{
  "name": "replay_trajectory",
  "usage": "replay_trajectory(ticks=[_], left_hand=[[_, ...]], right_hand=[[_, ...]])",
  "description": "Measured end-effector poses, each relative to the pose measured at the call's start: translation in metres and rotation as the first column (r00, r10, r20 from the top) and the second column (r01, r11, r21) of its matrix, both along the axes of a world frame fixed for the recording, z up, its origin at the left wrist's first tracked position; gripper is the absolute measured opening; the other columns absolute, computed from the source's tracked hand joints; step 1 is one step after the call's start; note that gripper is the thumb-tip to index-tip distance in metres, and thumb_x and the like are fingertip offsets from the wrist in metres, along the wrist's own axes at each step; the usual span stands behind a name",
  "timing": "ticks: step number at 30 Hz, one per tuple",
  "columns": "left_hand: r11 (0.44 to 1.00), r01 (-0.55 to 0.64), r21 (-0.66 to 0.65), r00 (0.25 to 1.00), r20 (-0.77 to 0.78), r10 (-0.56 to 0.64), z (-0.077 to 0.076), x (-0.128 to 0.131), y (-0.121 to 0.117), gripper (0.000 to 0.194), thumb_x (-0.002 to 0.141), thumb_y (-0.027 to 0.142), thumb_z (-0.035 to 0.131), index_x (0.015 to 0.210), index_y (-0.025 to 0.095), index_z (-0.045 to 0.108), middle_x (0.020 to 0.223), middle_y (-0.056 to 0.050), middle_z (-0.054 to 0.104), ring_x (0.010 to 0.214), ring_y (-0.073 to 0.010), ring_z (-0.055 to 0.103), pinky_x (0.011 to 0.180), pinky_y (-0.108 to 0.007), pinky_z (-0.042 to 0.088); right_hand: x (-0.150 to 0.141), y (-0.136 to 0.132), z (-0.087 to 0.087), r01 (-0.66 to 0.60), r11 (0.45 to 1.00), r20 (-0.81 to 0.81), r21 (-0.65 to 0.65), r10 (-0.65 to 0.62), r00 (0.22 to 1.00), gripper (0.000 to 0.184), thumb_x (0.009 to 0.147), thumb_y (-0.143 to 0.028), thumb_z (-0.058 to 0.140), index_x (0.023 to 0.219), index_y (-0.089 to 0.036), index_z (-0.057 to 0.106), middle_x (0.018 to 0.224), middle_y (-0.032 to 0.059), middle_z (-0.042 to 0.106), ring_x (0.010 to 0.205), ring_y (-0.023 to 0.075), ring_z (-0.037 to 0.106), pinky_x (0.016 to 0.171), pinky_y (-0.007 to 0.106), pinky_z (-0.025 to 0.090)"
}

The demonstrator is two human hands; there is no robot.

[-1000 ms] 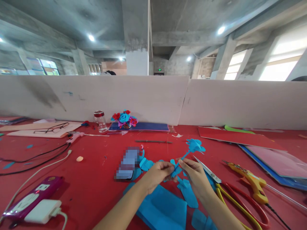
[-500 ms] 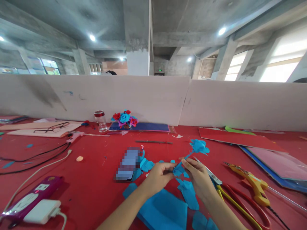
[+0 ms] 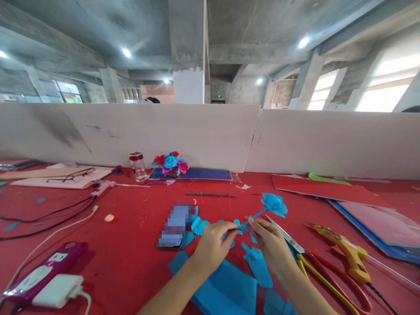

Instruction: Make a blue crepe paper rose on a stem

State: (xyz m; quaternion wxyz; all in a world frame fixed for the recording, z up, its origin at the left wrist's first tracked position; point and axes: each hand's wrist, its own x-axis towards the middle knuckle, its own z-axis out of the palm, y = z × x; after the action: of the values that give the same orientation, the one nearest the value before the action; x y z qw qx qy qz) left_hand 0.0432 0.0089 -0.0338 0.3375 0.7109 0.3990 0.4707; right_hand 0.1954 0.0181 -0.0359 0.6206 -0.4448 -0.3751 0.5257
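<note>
Between my hands is a blue paper flower (image 3: 274,204), its stem wrapped in blue and slanting down to the left. My right hand (image 3: 267,236) pinches the stem below the bloom. Farther down, my left hand (image 3: 215,243) has thumb and fingers closed on the lower end of the stem, where some blue paper shows. Beneath my hands lie a cut blue paper piece (image 3: 258,264) and larger blue paper sheets (image 3: 229,286). Scissors (image 3: 297,245) with red and yellow handles rest just right of my right hand.
A phone (image 3: 173,225) lies left of my hands. To the right is a yellow glue gun (image 3: 344,249), with coloured sheets (image 3: 377,223) behind. A power strip (image 3: 46,271) sits at left. Farther back stand a glass bottle (image 3: 138,166) and a small flower arrangement (image 3: 170,162) before a white partition (image 3: 164,131).
The flower has tipped slightly lower and to the right. My left hand has shifted a little along the lower stem, its fingers now turned more over it.
</note>
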Motion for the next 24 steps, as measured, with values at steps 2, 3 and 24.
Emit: replay_trajectory(ticks=[2, 3, 24], left_hand=[[0.999, -0.032, -0.042, 0.997, 0.069, 0.035, 0.000, 0.003, 0.000, 0.016, 0.078, 0.030, 0.054, 0.084, 0.021, 0.067, 0.083, -0.006, 0.069, 0.078, -0.0197, 0.062, 0.073, -0.027, 0.044], [0.996, -0.040, -0.081, 0.990, 0.129, 0.050, -0.001, 0.004, 0.001, 0.015, 0.078, 0.030, 0.055, 0.081, 0.020, 0.066, 0.080, -0.006, 0.069, 0.076, -0.0197, 0.063, 0.070, -0.027, 0.045], [0.991, -0.037, -0.130, 0.981, 0.182, 0.060, -0.009, 0.005, 0.013, 0.020, 0.072, 0.013, 0.051, 0.084, 0.019, 0.065, 0.078, -0.002, 0.066, 0.073, -0.0151, 0.061, 0.066, -0.024, 0.047]], right_hand=[[-0.002, -0.001, 0.001, 0.006, 1.000, -0.050, -0.017, -0.007, 0.999, 0.024, 0.044, -0.036, 0.081, 0.056, -0.019, 0.070, 0.057, 0.0003, 0.063, 0.051, 0.0092, 0.049, 0.049, 0.020, 0.041], [-0.003, -0.002, 0.001, 0.009, 1.000, -0.069, -0.017, -0.010, 0.998, 0.024, 0.043, -0.036, 0.081, 0.055, -0.019, 0.070, 0.060, 0.0009, 0.064, 0.053, 0.0096, 0.051, 0.051, 0.020, 0.042], [-0.007, 0.001, -0.013, -0.032, 0.999, -0.035, -0.023, 0.031, 0.999, 0.024, 0.053, -0.036, 0.077, 0.064, -0.016, 0.070, 0.062, 0.0030, 0.068, 0.061, 0.0164, 0.065, 0.063, 0.024, 0.053]])
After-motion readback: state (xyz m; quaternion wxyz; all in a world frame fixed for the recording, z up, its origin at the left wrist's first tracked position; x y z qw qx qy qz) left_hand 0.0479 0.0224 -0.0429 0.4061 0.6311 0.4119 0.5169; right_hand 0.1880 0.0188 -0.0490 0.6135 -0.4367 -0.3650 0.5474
